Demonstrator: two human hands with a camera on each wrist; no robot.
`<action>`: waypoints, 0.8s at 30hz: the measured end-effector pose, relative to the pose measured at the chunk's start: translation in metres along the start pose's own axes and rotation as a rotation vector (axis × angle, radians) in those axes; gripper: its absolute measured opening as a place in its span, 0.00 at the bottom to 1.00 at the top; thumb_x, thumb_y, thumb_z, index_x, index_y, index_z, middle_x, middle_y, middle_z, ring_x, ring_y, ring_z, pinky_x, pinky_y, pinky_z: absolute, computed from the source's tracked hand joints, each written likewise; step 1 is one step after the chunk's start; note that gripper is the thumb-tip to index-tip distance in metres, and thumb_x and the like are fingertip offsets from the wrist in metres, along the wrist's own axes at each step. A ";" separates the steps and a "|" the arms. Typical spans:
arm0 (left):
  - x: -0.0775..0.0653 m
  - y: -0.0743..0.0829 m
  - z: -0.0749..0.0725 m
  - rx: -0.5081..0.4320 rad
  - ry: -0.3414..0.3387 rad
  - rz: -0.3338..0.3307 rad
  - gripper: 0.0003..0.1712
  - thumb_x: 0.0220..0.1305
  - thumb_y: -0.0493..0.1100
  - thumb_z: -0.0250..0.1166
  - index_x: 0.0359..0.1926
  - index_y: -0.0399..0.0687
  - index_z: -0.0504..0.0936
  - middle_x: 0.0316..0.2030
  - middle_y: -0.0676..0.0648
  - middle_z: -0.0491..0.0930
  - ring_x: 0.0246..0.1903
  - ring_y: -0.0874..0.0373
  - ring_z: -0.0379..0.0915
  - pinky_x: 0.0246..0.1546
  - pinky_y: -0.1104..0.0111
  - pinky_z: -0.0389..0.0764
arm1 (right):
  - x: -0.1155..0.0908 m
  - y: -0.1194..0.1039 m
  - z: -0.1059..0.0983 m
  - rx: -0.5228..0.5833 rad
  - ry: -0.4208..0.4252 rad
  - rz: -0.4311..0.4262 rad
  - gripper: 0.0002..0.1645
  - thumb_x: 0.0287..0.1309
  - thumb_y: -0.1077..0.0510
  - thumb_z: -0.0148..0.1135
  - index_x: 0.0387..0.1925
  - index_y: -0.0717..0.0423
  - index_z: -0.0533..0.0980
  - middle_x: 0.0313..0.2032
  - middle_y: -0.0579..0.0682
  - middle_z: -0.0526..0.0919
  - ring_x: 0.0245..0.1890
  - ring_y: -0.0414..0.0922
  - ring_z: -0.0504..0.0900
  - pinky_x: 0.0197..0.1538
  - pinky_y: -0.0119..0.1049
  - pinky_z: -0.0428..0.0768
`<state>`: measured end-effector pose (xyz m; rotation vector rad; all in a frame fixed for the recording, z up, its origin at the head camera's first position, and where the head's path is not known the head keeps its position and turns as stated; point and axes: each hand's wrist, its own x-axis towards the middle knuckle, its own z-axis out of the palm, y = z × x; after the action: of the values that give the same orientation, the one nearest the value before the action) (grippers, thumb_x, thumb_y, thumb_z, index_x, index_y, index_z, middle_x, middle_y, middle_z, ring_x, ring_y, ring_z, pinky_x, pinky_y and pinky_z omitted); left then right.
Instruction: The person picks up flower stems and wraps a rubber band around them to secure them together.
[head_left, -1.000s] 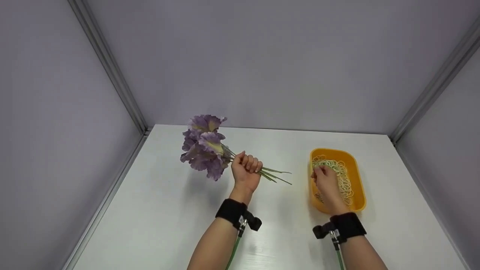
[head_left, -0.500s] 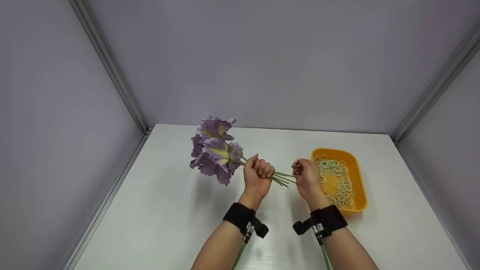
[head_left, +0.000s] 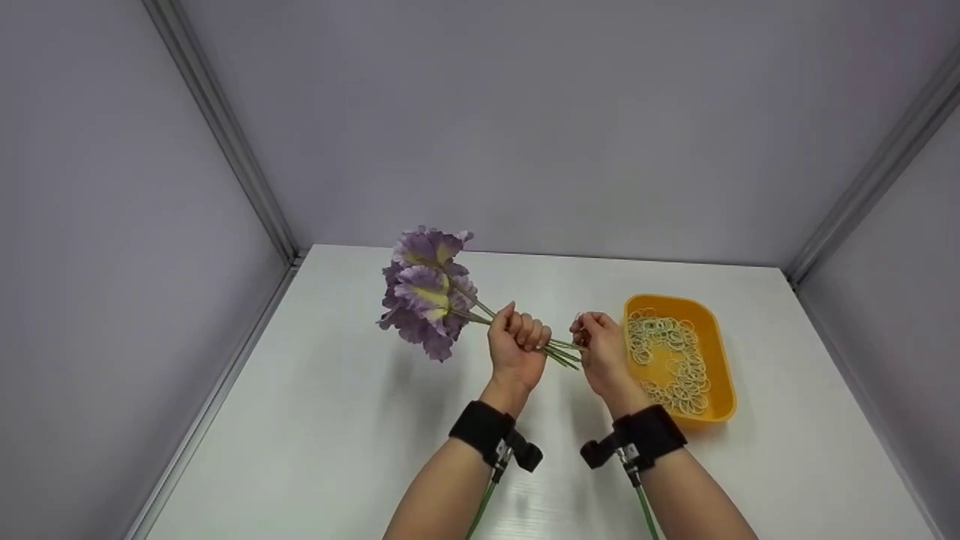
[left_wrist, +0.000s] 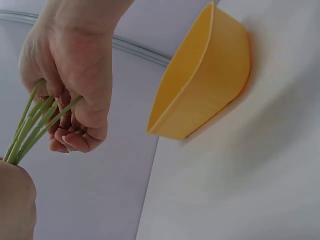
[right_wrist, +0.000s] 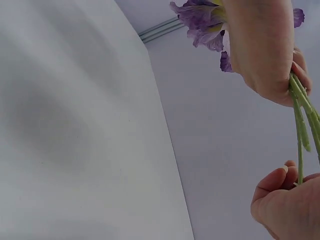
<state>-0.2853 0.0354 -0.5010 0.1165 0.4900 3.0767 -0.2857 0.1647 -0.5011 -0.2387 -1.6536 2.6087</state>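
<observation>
My left hand [head_left: 519,352] grips a bunch of purple artificial irises [head_left: 424,296] by the stems, blooms leaning up to the left. Cut green stem ends [head_left: 561,355] stick out to the right of the fist. At those ends is my right hand [head_left: 606,356], fingers curled, pinching what looks like a thin rubber band [head_left: 579,318], mostly hidden by the fingers. The left wrist view has the stems [left_wrist: 31,127] reaching into the curled right hand [left_wrist: 80,75]. From the right wrist, one stem [right_wrist: 300,145] runs down to the right fingers.
A yellow plastic basket [head_left: 716,360] stands on the white table [head_left: 315,420], just right of the right hand. Several pale green and yellowish rubber bands [head_left: 686,382] lie in it. Grey walls [head_left: 525,127] enclose the table at the back and sides.
The right hand has come out of the basket and moved left to the stem ends. The left hand, with the irises, has shifted somewhat right towards it.
</observation>
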 end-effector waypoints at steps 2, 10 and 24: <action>0.001 0.002 -0.001 -0.005 -0.002 0.002 0.27 0.75 0.42 0.41 0.14 0.52 0.49 0.12 0.55 0.49 0.12 0.63 0.44 0.19 0.70 0.52 | 0.002 -0.003 -0.003 -0.015 -0.017 -0.019 0.07 0.75 0.64 0.41 0.39 0.64 0.64 0.30 0.51 0.71 0.28 0.42 0.68 0.34 0.30 0.67; 0.003 0.014 -0.001 -0.048 -0.035 0.033 0.26 0.77 0.43 0.38 0.16 0.50 0.48 0.15 0.53 0.46 0.15 0.61 0.42 0.22 0.69 0.52 | 0.004 -0.020 -0.020 -0.195 -0.057 -0.004 0.08 0.70 0.66 0.50 0.37 0.68 0.73 0.30 0.51 0.75 0.27 0.40 0.68 0.31 0.30 0.65; 0.003 0.016 -0.003 0.014 -0.052 0.057 0.25 0.75 0.41 0.38 0.16 0.50 0.48 0.15 0.53 0.46 0.15 0.61 0.44 0.21 0.69 0.54 | -0.007 -0.037 -0.016 -0.596 -0.109 -0.015 0.09 0.64 0.64 0.58 0.31 0.64 0.81 0.33 0.47 0.78 0.39 0.45 0.72 0.47 0.42 0.66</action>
<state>-0.2889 0.0191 -0.4988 0.2139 0.5147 3.1171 -0.2784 0.1938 -0.4732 -0.0978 -2.4185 2.0772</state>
